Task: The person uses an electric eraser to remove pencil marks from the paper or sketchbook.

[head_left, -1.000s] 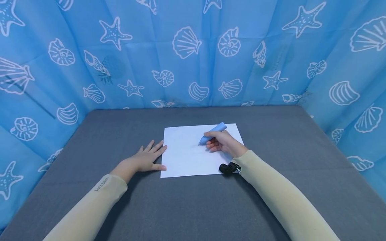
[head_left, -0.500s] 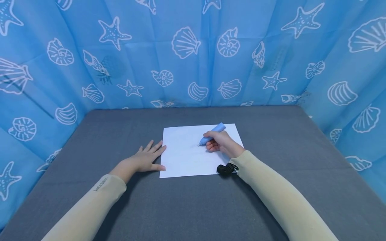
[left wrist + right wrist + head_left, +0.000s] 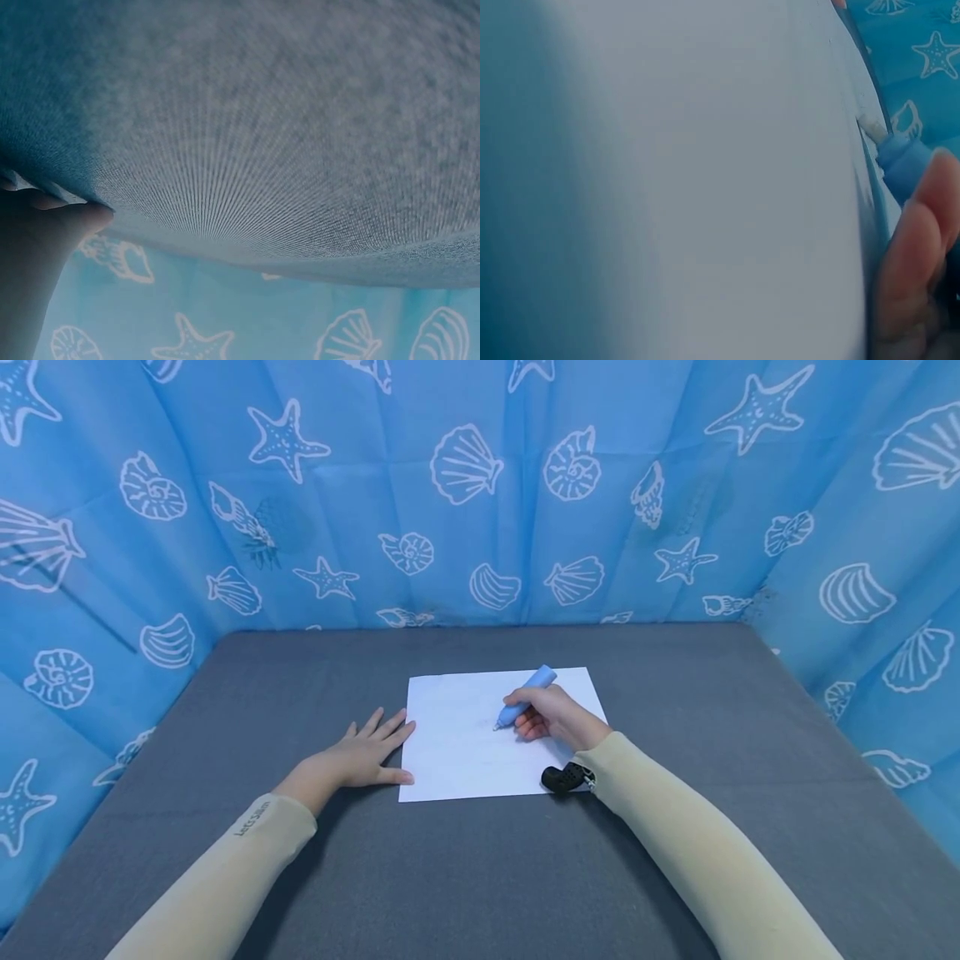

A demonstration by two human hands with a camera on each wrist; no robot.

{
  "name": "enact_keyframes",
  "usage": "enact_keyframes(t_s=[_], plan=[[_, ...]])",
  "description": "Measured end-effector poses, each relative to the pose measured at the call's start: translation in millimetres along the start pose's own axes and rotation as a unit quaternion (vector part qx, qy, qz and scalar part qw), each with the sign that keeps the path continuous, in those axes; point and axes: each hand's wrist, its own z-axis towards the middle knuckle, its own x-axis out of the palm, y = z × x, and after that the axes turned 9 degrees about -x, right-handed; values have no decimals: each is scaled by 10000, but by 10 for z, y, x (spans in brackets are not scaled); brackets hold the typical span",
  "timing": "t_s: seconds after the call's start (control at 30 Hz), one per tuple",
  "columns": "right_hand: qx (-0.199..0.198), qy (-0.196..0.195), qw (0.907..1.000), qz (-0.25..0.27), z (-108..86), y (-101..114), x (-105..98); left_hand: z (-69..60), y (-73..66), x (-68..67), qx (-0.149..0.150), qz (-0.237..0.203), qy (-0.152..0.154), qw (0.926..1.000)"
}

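A white sheet of paper (image 3: pixel 450 760) lies on the grey table. My right hand (image 3: pixel 551 714) grips a thick blue electric eraser (image 3: pixel 537 679) like a pen, its narrow whitish tip at the paper near the middle of the sheet. Close up in the right wrist view, the electric eraser (image 3: pixel 906 161) shows its pale stub tip beside the fingers (image 3: pixel 915 240). Spread flat, my left hand (image 3: pixel 363 760) rests at the sheet's left edge, thumb and fingertips on or at the paper. The left wrist view shows only part of the left hand (image 3: pixel 45 225).
A black wrist-worn device (image 3: pixel 564 778) hangs below the right sleeve, over the sheet's lower right corner. Grey cloth covers the table (image 3: pixel 465 877). A blue curtain (image 3: pixel 465 543) with white shells and starfish stands behind the table and along both sides.
The electric eraser's tip has shifted slightly toward me and stands a little steeper. Faint grey marks near the tip look weaker. My left hand stays in place.
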Motion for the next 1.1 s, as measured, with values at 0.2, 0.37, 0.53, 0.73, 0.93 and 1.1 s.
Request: enact_keyframes(t_s=[0.2, 0.37, 0.53, 0.73, 0.93, 1.1], plan=[[8, -198, 9996, 225, 19, -4, 23, -92, -59, -70, 96, -170, -11, 9998], [81, -139, 9998, 149, 8, -8, 16, -118, -98, -91, 110, -166, 40, 9998], [74, -158, 9997, 192, 6, -7, 17, -138, -132, -113, 16, -130, 85, 9999], [147, -219, 9991, 323, 5, 1, 31, -130, -126, -110, -27, -48, 47, 10000], [142, -185, 9993, 294, 9, 0, 31, -128, -121, -103, -50, -80, 76, 9999], [144, -106, 9997, 154, 9, 2, 22, -124, -122, -99, -54, -83, 110, 9999]])
